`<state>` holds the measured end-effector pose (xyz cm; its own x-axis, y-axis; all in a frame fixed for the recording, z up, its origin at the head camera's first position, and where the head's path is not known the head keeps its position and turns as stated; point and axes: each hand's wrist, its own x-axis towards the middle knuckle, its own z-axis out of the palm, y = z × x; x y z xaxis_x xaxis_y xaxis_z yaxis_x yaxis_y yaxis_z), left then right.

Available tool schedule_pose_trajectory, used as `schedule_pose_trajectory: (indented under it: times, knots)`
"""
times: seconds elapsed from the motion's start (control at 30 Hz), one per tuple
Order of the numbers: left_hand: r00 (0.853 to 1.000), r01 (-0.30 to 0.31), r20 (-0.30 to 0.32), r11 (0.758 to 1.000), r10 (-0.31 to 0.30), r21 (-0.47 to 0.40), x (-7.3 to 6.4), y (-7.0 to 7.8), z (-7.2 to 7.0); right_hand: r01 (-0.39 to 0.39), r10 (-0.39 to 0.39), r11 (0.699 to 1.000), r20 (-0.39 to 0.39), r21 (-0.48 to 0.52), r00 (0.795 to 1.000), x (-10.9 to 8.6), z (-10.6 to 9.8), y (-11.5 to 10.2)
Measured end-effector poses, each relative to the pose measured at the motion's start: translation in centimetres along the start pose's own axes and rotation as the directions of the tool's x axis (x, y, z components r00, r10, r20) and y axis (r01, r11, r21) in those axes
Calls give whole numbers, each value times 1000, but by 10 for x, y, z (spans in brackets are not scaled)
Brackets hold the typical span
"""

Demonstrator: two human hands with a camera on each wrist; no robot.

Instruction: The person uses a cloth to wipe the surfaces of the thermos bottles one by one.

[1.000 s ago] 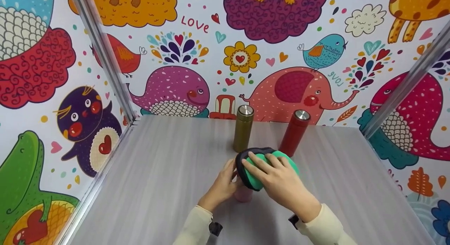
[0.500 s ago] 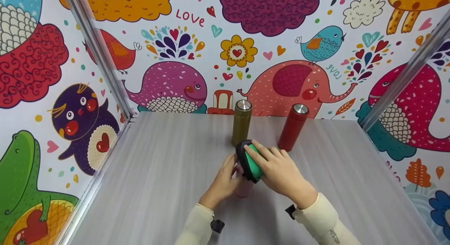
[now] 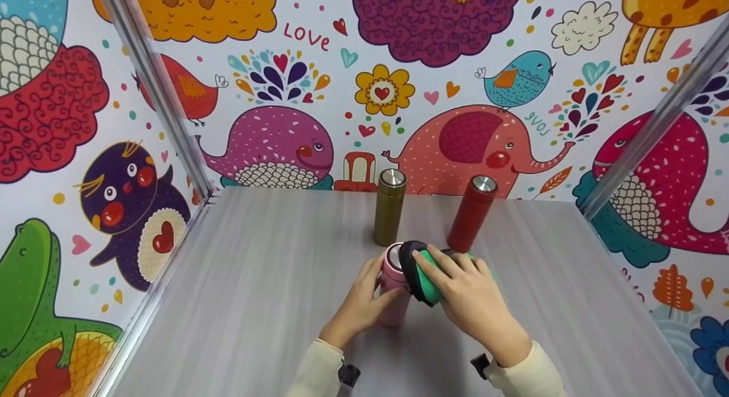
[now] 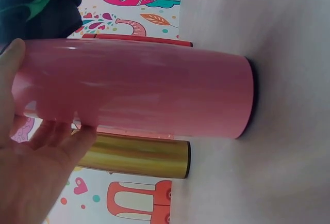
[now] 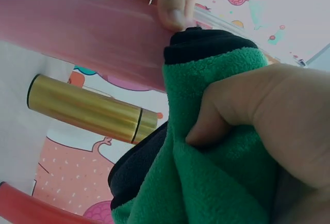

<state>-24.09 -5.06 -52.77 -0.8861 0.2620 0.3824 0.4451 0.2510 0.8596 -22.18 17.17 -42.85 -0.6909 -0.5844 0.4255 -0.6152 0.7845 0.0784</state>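
Observation:
A pink thermos bottle [image 3: 393, 312] stands upright on the table, its silver-topped lid partly showing. My left hand [image 3: 360, 299] grips it around the upper part, thumb on the near side and fingers behind, as the left wrist view also shows [image 4: 139, 87]. My right hand [image 3: 475, 297] holds a folded green and black cloth [image 3: 428, 280] against the right side of the bottle's top. In the right wrist view, the thumb presses into the green plush side of the cloth [image 5: 221, 167], whose dark edge lies right at the bottle near a left fingertip.
Behind the hands stand an olive-gold thermos bottle [image 3: 389, 217] and a red thermos bottle [image 3: 471, 217], both upright with silver-topped lids. The grey wood-grain table [image 3: 256, 271] ends at cartoon-printed walls, with metal rails [image 3: 165, 101] at the corners.
The cloth in my right hand has shifted from over the pink bottle's top to its right side, so the lid shows now. My left hand keeps its grip on the bottle.

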Motion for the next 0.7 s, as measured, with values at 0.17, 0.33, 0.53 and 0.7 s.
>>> schedule_pose_trajectory:
  times: [0.17, 0.33, 0.53, 0.7]
  knots:
    - [1000, 4, 17, 1000, -4, 3, 0, 0, -1, 20, -20, 1000, -12, -4, 1000, -8, -2, -2]
    - [999, 6, 44, 1000, -6, -6, -2, 0, -1, 34, -34, 999, -6, 33, 999, -15, -4, -1]
    - [1000, 4, -24, 997, -6, -76, -7, -2, -2, 0, 13, 980, -61, 201, 998, -26, -14, 11]
    - [974, -31, -226, 978, -18, -208, -13, -1, -9, 5, 63, 941, -189, 339, 980, -34, -20, 24]
